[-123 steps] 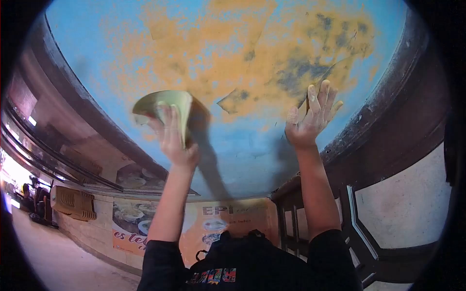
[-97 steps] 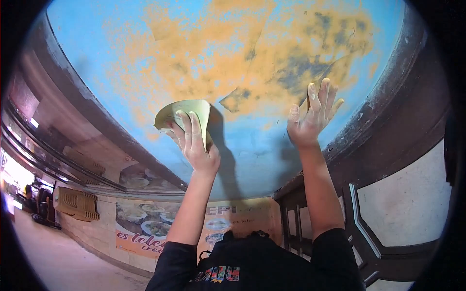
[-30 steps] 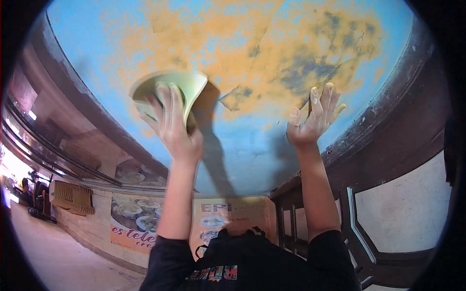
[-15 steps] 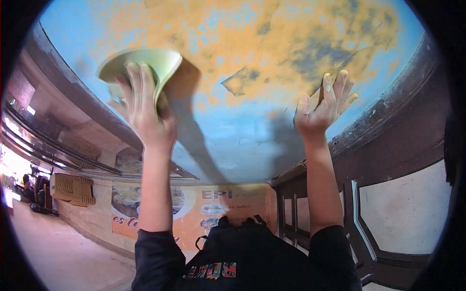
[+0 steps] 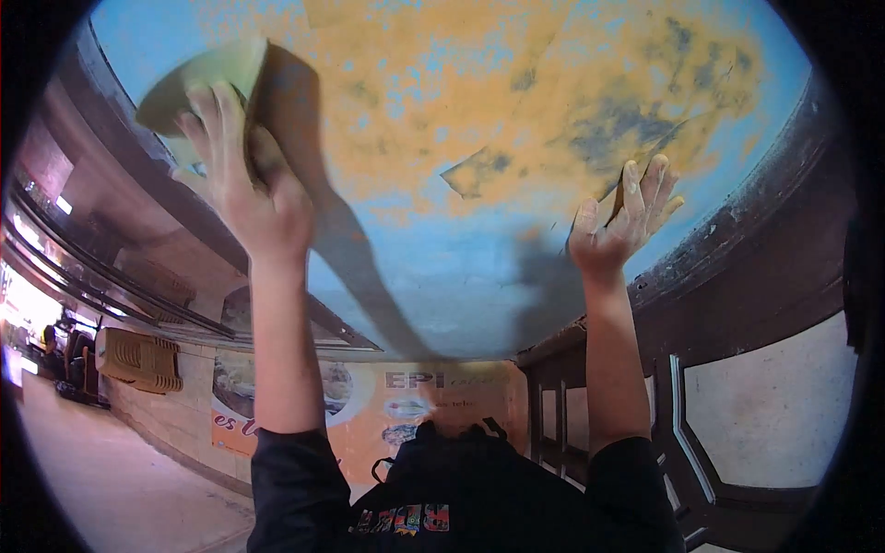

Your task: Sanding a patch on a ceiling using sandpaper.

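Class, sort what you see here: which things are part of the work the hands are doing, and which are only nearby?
In use:
left hand
green sanding sheet
blue and yellow painted surface
right hand

Only nearby:
dark wooden frame
poster
stacked crates

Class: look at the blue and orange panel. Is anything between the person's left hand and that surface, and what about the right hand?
Yes: a pale green sanding sheet lies between the left hand and the panel. The right hand presses flat on it; nothing visible between.

Blue ceiling [image 5: 479, 286], dark wooden frame [image 5: 737, 276]
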A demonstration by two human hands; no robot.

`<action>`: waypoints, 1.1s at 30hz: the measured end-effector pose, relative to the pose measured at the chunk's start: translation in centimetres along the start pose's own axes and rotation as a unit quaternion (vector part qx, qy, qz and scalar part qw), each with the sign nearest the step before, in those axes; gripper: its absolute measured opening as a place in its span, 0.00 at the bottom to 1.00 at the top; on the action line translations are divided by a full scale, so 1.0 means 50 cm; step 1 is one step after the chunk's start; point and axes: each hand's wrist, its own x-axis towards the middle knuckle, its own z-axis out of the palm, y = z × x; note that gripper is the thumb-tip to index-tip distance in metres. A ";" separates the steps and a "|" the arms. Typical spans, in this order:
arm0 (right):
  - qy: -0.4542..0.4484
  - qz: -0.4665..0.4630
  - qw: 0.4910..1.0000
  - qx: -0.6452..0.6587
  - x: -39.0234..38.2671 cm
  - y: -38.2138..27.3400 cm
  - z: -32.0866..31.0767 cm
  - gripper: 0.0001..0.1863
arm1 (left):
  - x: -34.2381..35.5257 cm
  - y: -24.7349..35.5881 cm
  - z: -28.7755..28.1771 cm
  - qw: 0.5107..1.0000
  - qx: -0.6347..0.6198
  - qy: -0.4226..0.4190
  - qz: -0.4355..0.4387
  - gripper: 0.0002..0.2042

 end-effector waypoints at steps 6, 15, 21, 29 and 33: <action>0.001 0.006 1.000 0.006 0.015 0.005 -0.016 0.28 | -0.101 0.036 -0.010 0.996 -0.031 -0.067 -0.042 0.29; -0.005 0.011 1.000 0.016 0.030 -0.005 -0.040 0.28 | -0.021 0.042 -0.053 0.997 0.033 -0.065 -0.030 0.30; -0.006 0.012 1.000 0.025 0.037 -0.012 -0.057 0.28 | -0.165 0.107 -0.075 0.987 -0.013 -0.108 -0.118 0.28; -0.007 0.010 1.000 0.012 0.043 -0.021 -0.052 0.29 | 0.071 0.085 -0.068 0.999 -0.019 -0.029 0.014 0.27; -0.009 0.006 1.000 0.011 0.045 -0.007 -0.059 0.29 | -0.091 0.107 -0.055 0.994 -0.033 -0.095 -0.038 0.31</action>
